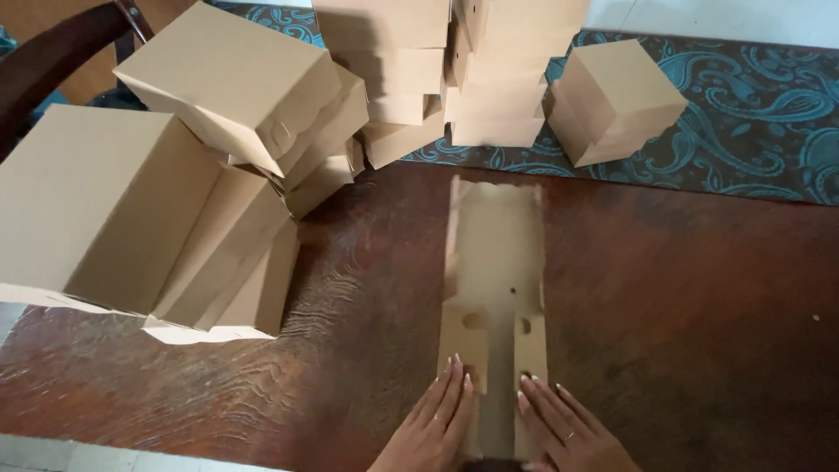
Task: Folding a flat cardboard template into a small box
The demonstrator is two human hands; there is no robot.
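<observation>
A flat, unfolded brown cardboard box blank [494,262] lies lengthwise on the dark wooden table [699,297], with round holes and folded side flaps near its close end. My left hand [434,424] presses its fingers flat on the blank's near left flap. My right hand [568,428], with a ring on one finger, presses on the near right flap. Both hands are flat, fingers together, gripping nothing.
Several folded brown cardboard boxes are stacked at the far side [454,70], with one alone at the right [616,100]. An open, larger box [131,218] lies on its side at the left under another box [236,79]. A teal patterned runner [752,114] covers the table's far edge.
</observation>
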